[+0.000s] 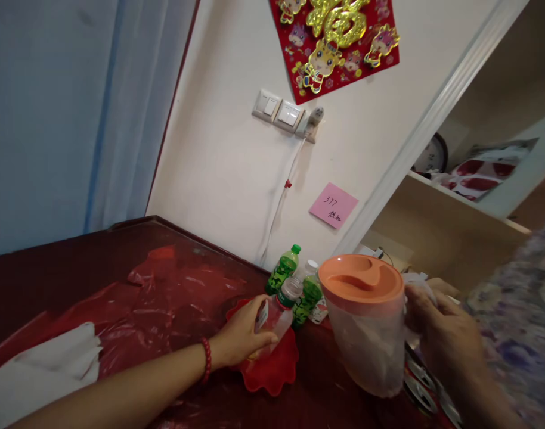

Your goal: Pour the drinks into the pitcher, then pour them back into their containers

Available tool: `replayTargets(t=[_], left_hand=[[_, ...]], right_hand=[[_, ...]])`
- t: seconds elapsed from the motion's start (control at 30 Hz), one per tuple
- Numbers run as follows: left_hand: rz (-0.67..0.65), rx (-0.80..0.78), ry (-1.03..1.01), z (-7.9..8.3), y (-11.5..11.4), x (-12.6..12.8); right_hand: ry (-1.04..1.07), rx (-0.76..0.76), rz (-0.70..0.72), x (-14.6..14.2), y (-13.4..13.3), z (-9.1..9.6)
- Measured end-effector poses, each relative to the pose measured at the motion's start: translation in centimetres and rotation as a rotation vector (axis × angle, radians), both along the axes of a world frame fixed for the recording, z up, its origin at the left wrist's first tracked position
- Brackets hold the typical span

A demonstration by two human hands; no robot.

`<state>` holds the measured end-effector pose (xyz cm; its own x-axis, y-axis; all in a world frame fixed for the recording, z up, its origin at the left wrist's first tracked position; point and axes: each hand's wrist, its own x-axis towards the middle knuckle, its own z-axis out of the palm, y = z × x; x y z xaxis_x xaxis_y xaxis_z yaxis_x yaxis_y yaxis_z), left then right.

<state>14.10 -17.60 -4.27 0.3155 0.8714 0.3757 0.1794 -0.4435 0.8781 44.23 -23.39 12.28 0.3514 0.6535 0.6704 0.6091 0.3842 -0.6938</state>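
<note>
My left hand [241, 338], with a red bead bracelet at the wrist, is wrapped round a clear plastic bottle [276, 316] that has a white cap. The bottle leans over a red scalloped plate [272, 369] on the dark red table [76, 268]. My right hand [437, 330] grips the handle of a translucent pitcher [366, 333] with an orange lid, held just right of the plate. Two green bottles [282, 269] [309, 293] stand right behind the plate against the wall.
A crumpled red plastic bag [165, 304] and a white cloth [44, 369] lie on the table's left part. On the wall are switches [279, 110], a plugged cable and a pink note [334, 205]. An open shelf [460, 196] stands at the right.
</note>
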Motion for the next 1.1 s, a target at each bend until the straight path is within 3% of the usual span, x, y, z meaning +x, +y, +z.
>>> replayTargets(t=[0.17, 0.37, 0.7, 1.1], left_hand=[[-0.014, -0.035, 0.0, 0.7, -0.4, 0.0], [-0.001, 0.012, -0.001, 0.1, -0.1, 0.0], [0.004, 0.008, 0.017, 0.1, 0.0, -0.1], [-0.004, 0.017, 0.016, -0.3, 0.0, -0.2]], right_hand=[[-0.126, -0.063, -0.001, -1.0, 0.8, 2.5], [-0.274, -0.08, 0.006, -2.1, 1.5, 4.7], [-0.425, -0.096, 0.048, -1.4, 2.9, 6.1], [-0.487, -0.098, 0.1, -3.5, 2.8, 7.2]])
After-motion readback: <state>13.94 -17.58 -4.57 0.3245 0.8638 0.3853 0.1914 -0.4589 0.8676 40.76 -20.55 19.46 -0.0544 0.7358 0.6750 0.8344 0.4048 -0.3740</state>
